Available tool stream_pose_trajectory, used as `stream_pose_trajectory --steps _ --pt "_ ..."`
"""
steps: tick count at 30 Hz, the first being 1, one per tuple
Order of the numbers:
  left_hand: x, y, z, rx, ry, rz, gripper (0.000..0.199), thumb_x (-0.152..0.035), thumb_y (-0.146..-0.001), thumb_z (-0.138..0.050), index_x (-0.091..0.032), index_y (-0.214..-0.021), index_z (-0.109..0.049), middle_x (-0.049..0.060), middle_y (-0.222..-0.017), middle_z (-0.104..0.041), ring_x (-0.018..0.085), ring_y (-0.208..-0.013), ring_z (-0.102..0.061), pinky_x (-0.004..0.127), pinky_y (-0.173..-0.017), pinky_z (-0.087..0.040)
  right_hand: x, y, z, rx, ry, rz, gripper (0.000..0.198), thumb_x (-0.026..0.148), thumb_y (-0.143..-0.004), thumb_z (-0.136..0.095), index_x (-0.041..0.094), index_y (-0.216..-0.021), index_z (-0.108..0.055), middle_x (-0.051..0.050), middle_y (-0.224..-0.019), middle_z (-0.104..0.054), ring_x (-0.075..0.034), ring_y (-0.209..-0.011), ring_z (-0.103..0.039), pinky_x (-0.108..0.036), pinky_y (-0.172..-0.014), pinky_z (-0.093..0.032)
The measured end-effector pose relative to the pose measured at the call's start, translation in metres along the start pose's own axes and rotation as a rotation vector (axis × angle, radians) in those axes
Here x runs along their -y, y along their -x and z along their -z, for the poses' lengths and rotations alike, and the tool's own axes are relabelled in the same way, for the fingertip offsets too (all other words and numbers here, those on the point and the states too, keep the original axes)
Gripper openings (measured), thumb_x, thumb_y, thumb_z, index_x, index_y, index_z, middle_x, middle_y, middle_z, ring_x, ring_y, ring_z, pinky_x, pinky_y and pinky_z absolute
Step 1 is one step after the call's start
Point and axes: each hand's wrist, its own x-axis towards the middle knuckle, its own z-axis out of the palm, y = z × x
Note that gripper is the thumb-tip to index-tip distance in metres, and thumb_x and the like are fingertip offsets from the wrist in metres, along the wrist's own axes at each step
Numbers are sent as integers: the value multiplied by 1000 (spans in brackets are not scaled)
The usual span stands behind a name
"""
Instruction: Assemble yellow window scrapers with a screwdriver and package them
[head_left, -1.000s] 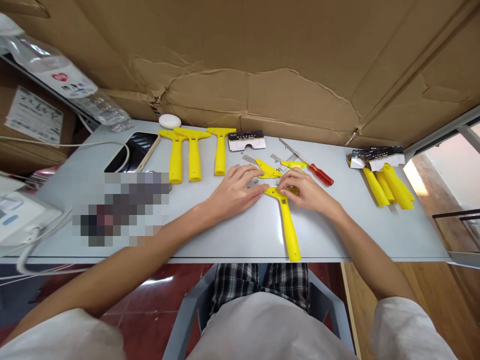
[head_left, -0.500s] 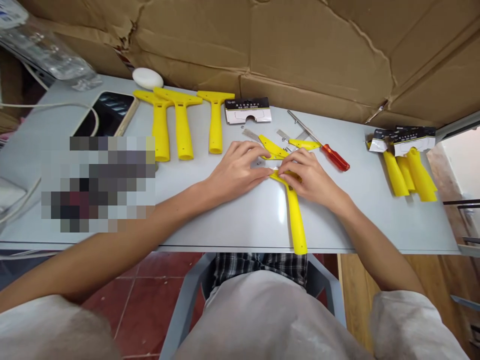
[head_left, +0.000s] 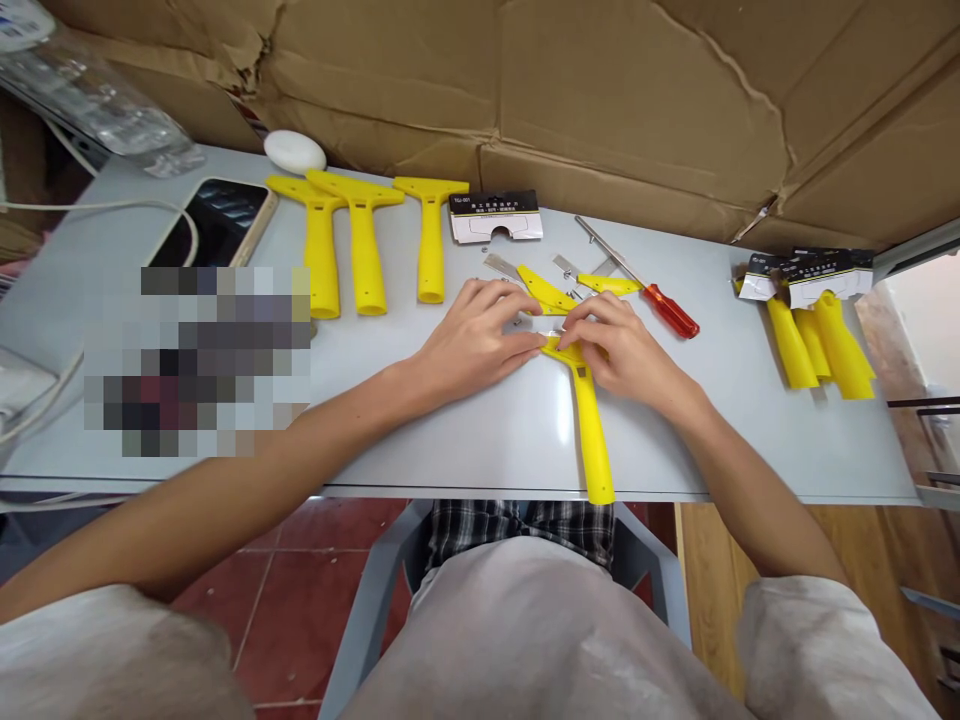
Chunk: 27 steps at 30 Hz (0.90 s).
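Brown cardboard (head_left: 637, 100) stands creased behind a pale grey table (head_left: 450, 440). On it, a black-and-white header card (head_left: 495, 217) reads "TGJ-001" beside 2 lines of Chinese characters too small to make out; similar cards (head_left: 829, 280) lie over yellow handles (head_left: 791, 345) at the right. The plastic bottle (head_left: 90, 100) at the far left bears print that cannot be read.

The yellow scraper (head_left: 591, 430) lies on the table in front of the person, its head between the 2 hands. It is glossy, T-shaped plastic, with a small rectangular slot below the head, a tiny hole near the butt and a thin, pale strip along the head's far edge.

Its long axis runs away from the person, leaning slightly left at the far end; the head points toward the cardboard, and the butt reaches the table's near edge.

The left hand (head_left: 484, 330) touches the head's left end with the thumb tip, its thumb and forefinger parted. The right hand (head_left: 622, 345) covers the head's right end, fingers bent; whether they pinch anything cannot be told. Just beyond lie a yellow clamp piece (head_left: 544, 290) and a red-handled screwdriver (head_left: 671, 311).
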Motion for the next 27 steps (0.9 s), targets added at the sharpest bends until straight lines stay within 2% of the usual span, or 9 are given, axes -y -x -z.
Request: stream_pose_trajectory --steps 4,13,18,23,27 --pt "0 0 -2 -20 -58 -32 20 -31 -110 -64 -29 -107 -84 11 -127 -78 32 -126 -63 53 -100 -47 -1 -1 -1 29 6 8 43 -2 -95 -47 25 -106 -79 -9 -119 -74 -30 -114 -62 -49 -97 -46" --pt "-1 0 -4 -8 -68 -20 20 -28 -109 -65 -29 -103 -84 10 -128 -78 33 -127 -64 56 -101 -47 -1 0 -3 44 55 19 42 -1 -95 -51 25 -107 -82 -9 -119 -75 -31 -114 -61 -48 -95 -44" --pt "-1 1 -5 -14 -47 -16 19 -28 -109 -65 -29 -104 -84 11 -128 -78 33 -127 -64 56 -102 -47 -1 1 9 -35 66 19 43 0 -96 -51 25 -114 -81 -9 -120 -75 -30 -114 -64 -49 -97 -48" --pt "0 0 -3 -18 -73 -27 19 -26 -108 -65 -29 -104 -83 11 -129 -77 34 -127 -64 57 -103 -47 5 23 34 -136 128 -39 30 12 -104 -56 26 -114 -81 -9 -118 -77 -30 -111 -69 -49 -94 -51" --pt "1 0 -2 -10 -136 -47 19 -24 -108 -63 -27 -102 -81 11 -130 -77 34 -129 -64 59 -103 -47 10 53 33 -101 145 -99 26 16 -106 -58 25 -115 -80 -10 -114 -77 -29 -106 -70 -48 -92 -53"
